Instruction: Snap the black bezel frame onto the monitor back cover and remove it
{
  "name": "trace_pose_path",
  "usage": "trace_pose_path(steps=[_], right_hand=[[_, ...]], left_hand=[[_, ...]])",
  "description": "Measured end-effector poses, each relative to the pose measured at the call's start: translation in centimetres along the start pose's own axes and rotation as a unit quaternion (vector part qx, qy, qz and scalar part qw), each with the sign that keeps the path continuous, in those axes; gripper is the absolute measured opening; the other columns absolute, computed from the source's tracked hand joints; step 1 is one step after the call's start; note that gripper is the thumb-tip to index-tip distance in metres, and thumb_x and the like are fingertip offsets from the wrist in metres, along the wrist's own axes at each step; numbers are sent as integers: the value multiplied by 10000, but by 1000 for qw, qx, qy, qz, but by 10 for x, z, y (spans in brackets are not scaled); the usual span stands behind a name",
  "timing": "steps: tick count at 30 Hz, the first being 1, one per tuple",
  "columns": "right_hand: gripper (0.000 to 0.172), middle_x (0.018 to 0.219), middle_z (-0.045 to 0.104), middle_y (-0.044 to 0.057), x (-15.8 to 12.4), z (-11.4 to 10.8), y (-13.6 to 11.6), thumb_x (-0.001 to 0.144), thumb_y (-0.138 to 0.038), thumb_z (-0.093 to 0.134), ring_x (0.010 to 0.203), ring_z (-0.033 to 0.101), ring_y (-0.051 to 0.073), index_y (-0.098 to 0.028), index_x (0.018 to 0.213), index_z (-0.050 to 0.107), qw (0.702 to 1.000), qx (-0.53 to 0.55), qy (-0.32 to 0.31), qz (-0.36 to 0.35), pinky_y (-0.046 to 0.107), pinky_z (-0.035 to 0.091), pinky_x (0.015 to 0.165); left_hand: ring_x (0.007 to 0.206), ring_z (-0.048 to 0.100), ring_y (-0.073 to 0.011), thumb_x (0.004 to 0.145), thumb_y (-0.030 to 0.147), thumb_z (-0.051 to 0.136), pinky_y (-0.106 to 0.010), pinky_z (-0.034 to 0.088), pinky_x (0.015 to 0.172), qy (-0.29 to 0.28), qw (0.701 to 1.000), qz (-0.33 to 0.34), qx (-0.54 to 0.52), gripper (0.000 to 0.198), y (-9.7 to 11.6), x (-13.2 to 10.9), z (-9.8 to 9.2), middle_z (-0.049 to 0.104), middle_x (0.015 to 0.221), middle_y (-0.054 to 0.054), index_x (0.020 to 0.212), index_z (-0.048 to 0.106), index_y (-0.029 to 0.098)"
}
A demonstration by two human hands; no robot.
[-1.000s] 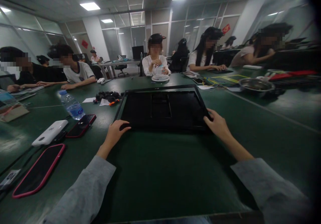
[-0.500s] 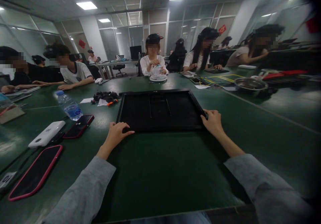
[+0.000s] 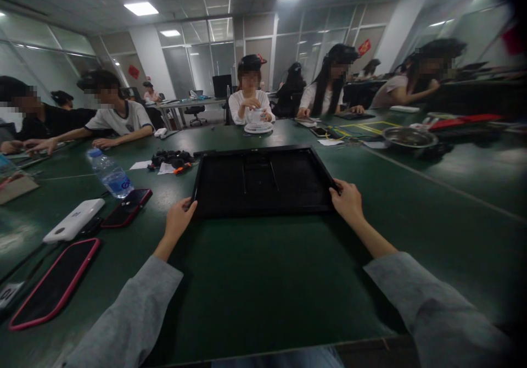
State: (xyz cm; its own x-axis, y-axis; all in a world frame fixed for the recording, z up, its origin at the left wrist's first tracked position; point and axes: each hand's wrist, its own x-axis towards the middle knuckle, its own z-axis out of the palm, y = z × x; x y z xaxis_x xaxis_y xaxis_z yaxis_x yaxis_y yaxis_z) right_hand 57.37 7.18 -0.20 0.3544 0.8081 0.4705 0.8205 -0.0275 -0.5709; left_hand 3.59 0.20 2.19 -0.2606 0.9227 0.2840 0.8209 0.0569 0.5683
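Observation:
A large flat black panel (image 3: 263,180) with a raised rim lies on the green table (image 3: 263,285) in front of me. My left hand (image 3: 179,218) grips its near left corner, fingers curled round the edge. My right hand (image 3: 348,200) holds the near right edge, thumb on top and fingers wrapped over the rim. Both grey sleeves reach forward from the bottom of the view.
To the left lie a pink-cased phone (image 3: 53,284), a white power bank (image 3: 74,220), a red-cased phone (image 3: 127,200) and a water bottle (image 3: 109,173). Small black parts (image 3: 171,158) sit behind the panel. A metal bowl (image 3: 409,136) stands at right. Several people sit round the table.
My left hand slid from the panel's front edge to its left corner and closed on it. My right hand shifted slightly along the right edge. The panel turned a little.

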Motion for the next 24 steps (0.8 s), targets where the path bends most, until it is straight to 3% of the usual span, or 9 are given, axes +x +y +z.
trace_pose_path(steps=[9, 14, 19, 24], right_hand=[[424, 1173, 640, 192, 1, 3, -1, 886, -256, 542, 1012, 655, 289, -115, 1264, 672, 1000, 10, -11, -25, 460, 517, 960], [472, 1180, 663, 214, 9, 7, 6, 852, -162, 537, 1074, 659, 309, -79, 1315, 585, 996, 24, -72, -37, 454, 503, 990], [506, 1129, 679, 228, 8, 11, 7, 870, -186, 511, 1055, 662, 357, -72, 1362, 546, 997, -4, -67, -32, 505, 499, 972], [506, 1034, 700, 181, 10, 8, 0, 855, -204, 529, 956, 687, 325, -108, 1351, 551, 995, 35, -90, 12, 480, 522, 924]], left_hand=[[882, 725, -347, 946, 635, 461, -400, 497, 750, 17, 994, -47, 94, 548, 7, -9, -8, 766, 931, -133, 1192, 700, 209], [954, 713, -372, 965, 610, 441, -428, 492, 769, 33, 991, -18, 128, 502, 10, -11, -7, 756, 1065, -171, 1101, 699, 201], [938, 725, -361, 970, 590, 465, -433, 511, 784, 11, 993, -33, 109, 466, 5, -6, -3, 762, 1014, -162, 1117, 667, 196], [1042, 727, -314, 981, 545, 509, -399, 528, 879, 1, 999, -20, 48, 464, -2, 0, 3, 757, 1123, -178, 1218, 624, 164]])
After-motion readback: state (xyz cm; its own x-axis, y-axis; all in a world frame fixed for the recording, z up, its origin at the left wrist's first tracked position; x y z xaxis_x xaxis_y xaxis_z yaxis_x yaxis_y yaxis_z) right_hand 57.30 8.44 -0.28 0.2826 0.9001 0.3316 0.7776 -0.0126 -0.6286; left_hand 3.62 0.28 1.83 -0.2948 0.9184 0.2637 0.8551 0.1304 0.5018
